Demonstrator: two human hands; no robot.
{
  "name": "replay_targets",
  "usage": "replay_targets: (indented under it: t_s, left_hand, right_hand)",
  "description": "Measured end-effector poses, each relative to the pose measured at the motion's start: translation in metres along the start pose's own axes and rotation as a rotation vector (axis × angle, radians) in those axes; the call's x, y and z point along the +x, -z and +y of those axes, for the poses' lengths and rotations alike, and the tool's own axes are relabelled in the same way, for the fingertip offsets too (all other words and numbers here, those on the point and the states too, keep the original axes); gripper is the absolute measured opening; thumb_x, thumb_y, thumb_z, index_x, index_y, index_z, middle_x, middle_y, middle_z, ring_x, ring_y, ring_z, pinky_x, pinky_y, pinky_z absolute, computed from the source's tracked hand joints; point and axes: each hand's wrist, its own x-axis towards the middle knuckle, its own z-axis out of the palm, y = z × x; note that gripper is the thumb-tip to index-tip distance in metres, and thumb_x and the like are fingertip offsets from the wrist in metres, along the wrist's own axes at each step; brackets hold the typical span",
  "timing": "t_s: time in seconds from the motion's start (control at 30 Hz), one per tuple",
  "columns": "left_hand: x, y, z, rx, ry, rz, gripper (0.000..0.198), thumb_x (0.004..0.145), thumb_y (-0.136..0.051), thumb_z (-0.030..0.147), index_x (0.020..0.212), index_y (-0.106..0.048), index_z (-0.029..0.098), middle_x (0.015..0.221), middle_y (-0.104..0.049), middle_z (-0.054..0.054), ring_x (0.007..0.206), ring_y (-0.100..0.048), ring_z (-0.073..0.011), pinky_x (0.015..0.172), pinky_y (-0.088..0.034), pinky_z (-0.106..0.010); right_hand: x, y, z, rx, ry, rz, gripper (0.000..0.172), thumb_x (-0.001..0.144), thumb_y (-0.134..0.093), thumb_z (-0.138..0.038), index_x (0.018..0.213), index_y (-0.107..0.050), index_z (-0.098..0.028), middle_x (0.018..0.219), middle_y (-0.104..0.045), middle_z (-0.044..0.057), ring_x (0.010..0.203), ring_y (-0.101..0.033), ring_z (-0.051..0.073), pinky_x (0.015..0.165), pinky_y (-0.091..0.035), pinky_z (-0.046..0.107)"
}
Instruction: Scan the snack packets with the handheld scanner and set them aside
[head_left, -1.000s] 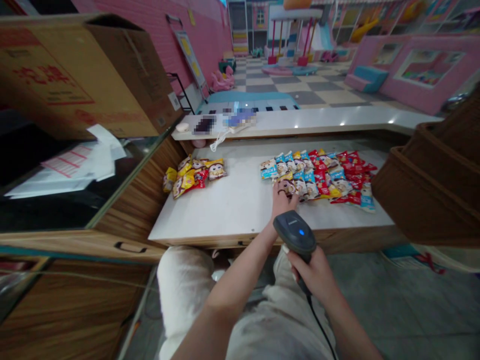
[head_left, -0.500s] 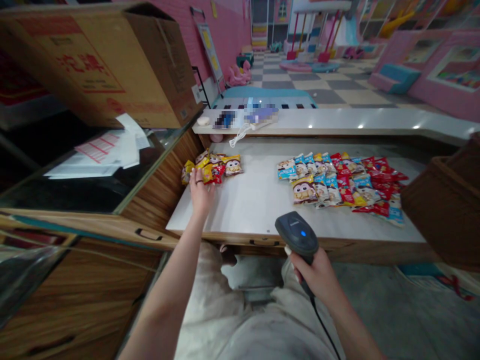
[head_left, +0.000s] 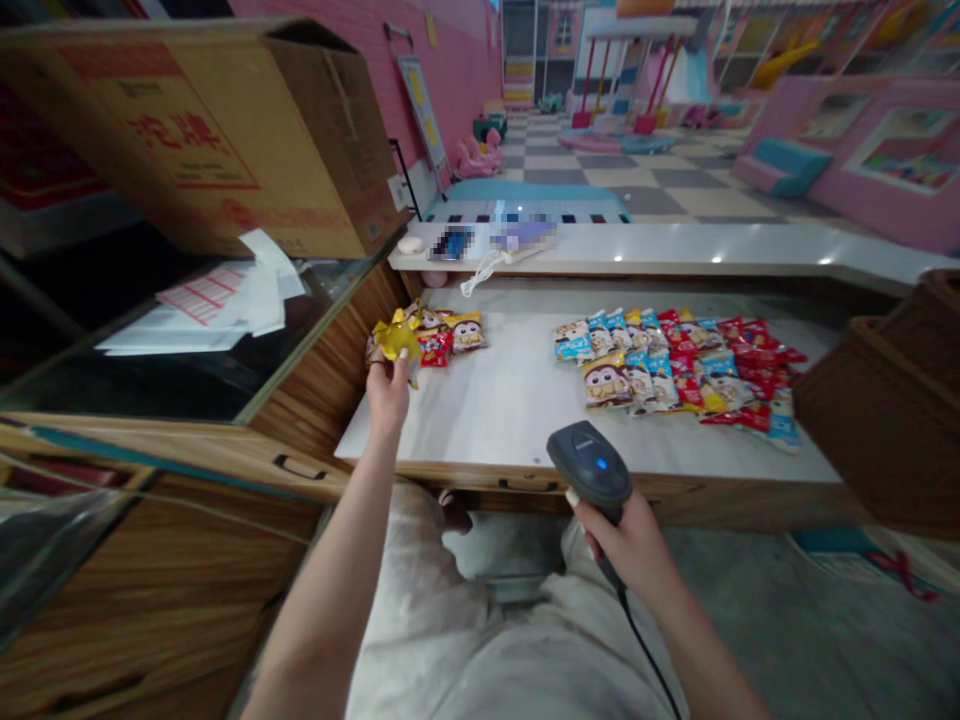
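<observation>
Your right hand (head_left: 628,548): closed around a corded barcode scanner (head_left: 589,464), lower centre. Your left hand (head_left: 388,394): pinching a yellow snack packet (head_left: 397,340) at the white counter's (head_left: 480,420) left end, beside a small packet cluster (head_left: 454,335). Larger packet spread (head_left: 675,375): right of centre.

We find open white counter (head_left: 495,415) running between the left hand (head_left: 388,395) with its small pile of snack packets (head_left: 457,335) and the large spread of packets (head_left: 667,375) to the right, a wide lane for passing. A raised ledge (head_left: 660,245) blocks the far side, a wooden side panel (head_left: 330,360) closes the left, and a brown basket (head_left: 877,400) juts in on the right.
</observation>
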Motion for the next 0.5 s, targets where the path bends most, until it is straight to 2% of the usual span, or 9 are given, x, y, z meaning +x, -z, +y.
replay_targets:
  t_s: [0.1, 0.2, 0.33, 0.5]
  left_hand:
    - [-0.033, -0.022, 0.011, -0.35, 0.158, -0.017, 0.041, 0.097, -0.085, 0.053, 0.12, -0.073, 0.022, 0.128, -0.083, -0.011, 0.134, -0.077, -0.0297, 0.119, -0.059, -0.041]
    - [-0.071, -0.048, 0.017, -0.595, 0.424, -0.06, 0.035, 0.096, -0.088, 0.049, 0.111, -0.073, 0.022, 0.123, -0.086, -0.01, 0.129, -0.08, -0.0288, 0.117, -0.063, -0.044]
    - [-0.112, -0.077, 0.018, -0.726, 0.694, -0.165, 0.029, 0.1, -0.086, 0.04, 0.116, -0.076, 0.019, 0.124, -0.087, -0.013, 0.131, -0.081, -0.0308, 0.12, -0.063, -0.047]
    - [-0.139, -0.096, 0.015, -0.761, 0.824, -0.3, 0.028, 0.104, -0.08, 0.038, 0.12, -0.078, 0.016, 0.129, -0.086, -0.017, 0.14, -0.077, -0.0327, 0.126, -0.059, -0.05]
  right_hand:
    - [0.001, -0.003, 0.005, 0.014, 0.008, -0.003, 0.046, 0.091, -0.079, -0.058, 0.062, -0.057, -0.029, 0.045, -0.06, -0.001, 0.039, -0.058, 0.018, 0.047, -0.047, 0.029]
    - [0.003, -0.007, 0.007, 0.032, 0.002, 0.002, 0.046, 0.087, -0.079, -0.062, 0.064, -0.057, -0.029, 0.042, -0.058, -0.002, 0.036, -0.056, 0.018, 0.043, -0.046, 0.028]
    - [0.004, -0.009, 0.004, 0.016, -0.011, 0.005, 0.044, 0.084, -0.08, -0.063, 0.067, -0.059, -0.029, 0.04, -0.056, -0.003, 0.034, -0.057, 0.019, 0.041, -0.047, 0.028]
    - [0.005, -0.008, 0.008, -0.056, 0.002, -0.026, 0.041, 0.089, -0.079, -0.063, 0.073, -0.064, -0.028, 0.041, -0.058, -0.004, 0.034, -0.061, 0.021, 0.04, -0.048, 0.028]
